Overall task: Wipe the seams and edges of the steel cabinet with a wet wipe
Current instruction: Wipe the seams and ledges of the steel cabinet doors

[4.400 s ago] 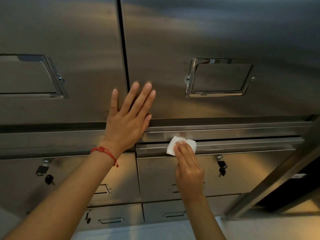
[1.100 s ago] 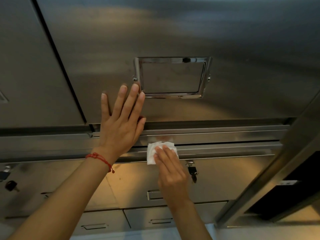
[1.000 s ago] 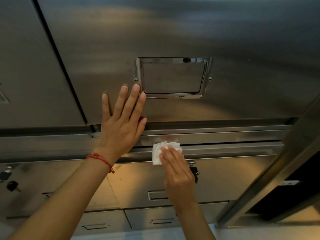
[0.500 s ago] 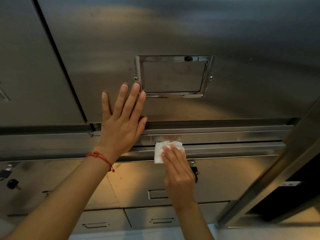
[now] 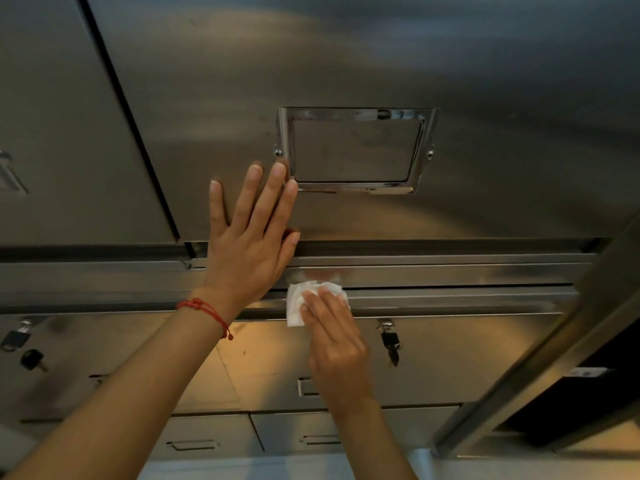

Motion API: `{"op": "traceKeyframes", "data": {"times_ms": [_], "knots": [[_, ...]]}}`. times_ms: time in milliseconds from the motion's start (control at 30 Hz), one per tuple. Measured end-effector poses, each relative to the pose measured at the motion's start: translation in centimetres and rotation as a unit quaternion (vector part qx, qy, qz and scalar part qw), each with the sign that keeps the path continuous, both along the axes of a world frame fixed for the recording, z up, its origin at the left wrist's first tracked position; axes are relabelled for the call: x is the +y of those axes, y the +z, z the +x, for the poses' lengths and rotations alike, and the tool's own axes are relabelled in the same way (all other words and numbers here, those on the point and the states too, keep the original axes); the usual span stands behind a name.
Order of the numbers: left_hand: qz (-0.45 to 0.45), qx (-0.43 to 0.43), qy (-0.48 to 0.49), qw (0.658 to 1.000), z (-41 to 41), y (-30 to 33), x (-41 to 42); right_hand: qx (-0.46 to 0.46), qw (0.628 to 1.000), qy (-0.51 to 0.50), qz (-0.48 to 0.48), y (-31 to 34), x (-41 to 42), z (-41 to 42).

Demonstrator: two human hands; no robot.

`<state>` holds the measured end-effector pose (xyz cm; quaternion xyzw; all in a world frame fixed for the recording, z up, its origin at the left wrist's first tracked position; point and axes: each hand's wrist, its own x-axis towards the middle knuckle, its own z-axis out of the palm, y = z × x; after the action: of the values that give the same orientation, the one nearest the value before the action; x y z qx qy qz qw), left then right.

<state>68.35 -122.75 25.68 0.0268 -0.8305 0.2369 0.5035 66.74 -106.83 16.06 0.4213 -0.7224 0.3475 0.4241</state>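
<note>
The steel cabinet point(image 5: 485, 81) fills the view, with tall upper doors and drawers below. My left hand point(image 5: 251, 244) lies flat with fingers spread on the upper right door, just left of the chrome label frame point(image 5: 356, 150). My right hand point(image 5: 334, 337) presses a white wet wipe point(image 5: 297, 304) with straight fingers against the horizontal ledge point(image 5: 450, 299) between the doors and the top drawer. Most of the wipe is hidden under my fingers. A red string bracelet sits on my left wrist.
A dark vertical seam point(image 5: 131, 133) splits the two upper doors. Keys hang in drawer locks at the right point(image 5: 389, 341) and far left point(image 5: 31, 358). Recessed drawer pulls point(image 5: 192, 445) sit lower down. A slanted steel post point(image 5: 554, 341) runs along the right side.
My right hand has slid the wipe back and forth along the ledge, now a little left of half a second ago. The left hand stays planted on the door.
</note>
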Motion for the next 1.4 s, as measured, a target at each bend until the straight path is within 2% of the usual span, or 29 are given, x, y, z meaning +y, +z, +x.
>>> {"op": "traceKeyframes", "data": {"times_ms": [100,267,433,633,833,1033,1233,1400], "knots": [[-0.002,-0.003,-0.002,1.0,0.1,0.1,0.0,0.002,1.0,0.008,0.006,0.1,0.7,-0.4],[-0.007,-0.001,0.004,1.0,0.1,0.1,-0.1,-0.017,0.998,-0.065,-0.022,0.1,2.9,-1.3],[-0.009,0.003,-0.003,1.0,-0.1,0.0,-0.1,-0.008,1.0,-0.003,0.009,0.2,0.7,-0.4],[-0.005,0.003,-0.005,1.0,0.0,0.0,-0.1,-0.021,0.997,-0.072,-0.03,-0.2,3.0,-1.6],[-0.008,0.003,-0.001,1.0,-0.1,0.0,-0.2,-0.003,1.0,-0.026,0.001,0.2,1.3,-0.7],[-0.006,0.005,-0.003,1.0,-0.1,0.0,-0.1,-0.016,0.996,-0.085,-0.021,-0.2,3.3,-1.7],[-0.007,0.008,-0.005,1.0,-0.2,-0.1,-0.2,-0.002,0.999,-0.039,0.008,-0.1,2.1,-1.3],[-0.005,0.009,-0.008,1.0,-0.2,-0.1,-0.2,-0.024,0.996,-0.086,-0.027,-0.5,3.5,-2.1]]}}
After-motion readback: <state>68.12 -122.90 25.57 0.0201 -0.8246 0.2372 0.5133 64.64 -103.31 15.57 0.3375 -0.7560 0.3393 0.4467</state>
